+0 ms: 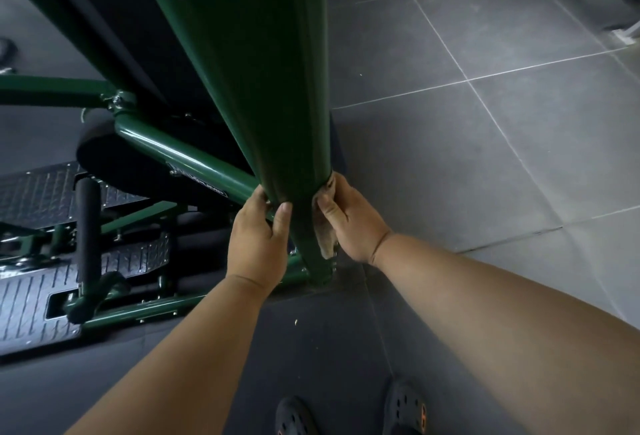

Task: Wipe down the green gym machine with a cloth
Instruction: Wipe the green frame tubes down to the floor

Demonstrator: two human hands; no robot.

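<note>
Gripping one green post [277, 95]: two hands, left hand [258, 244], right hand [349, 223], one cloth [325, 237].

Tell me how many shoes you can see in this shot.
2, both at the bottom edge: one dark clog left of centre, the other clog just to its right. Both are cut off by the frame.

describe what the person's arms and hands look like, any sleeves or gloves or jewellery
Both forearms are bare as far as the frame shows, with no sleeve in view. The left hand and right hand have no gloves, and no rings, watch or wristband show on the sides in view. The nails that show are short and unpainted.
</note>
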